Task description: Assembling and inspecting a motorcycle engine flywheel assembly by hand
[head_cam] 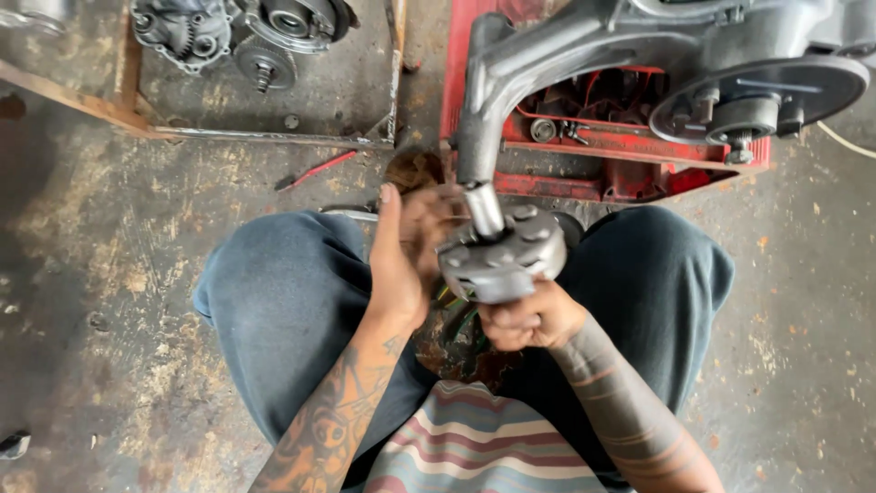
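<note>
right hand [532, 318] under grey clutch drum [500, 256], left hand [401, 256] perhaps touching

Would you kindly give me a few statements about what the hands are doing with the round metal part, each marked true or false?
1. The right hand grips the round grey metal part from below. True.
2. The left hand lies flat on the concrete floor. False: it is raised beside the part, thumb up.
3. A grey metal arm comes down to the middle of the part. True.
4. The red frame lies behind the person's knees. False: it lies ahead of them.
5. A thin red tool lies on the floor. True.
</note>
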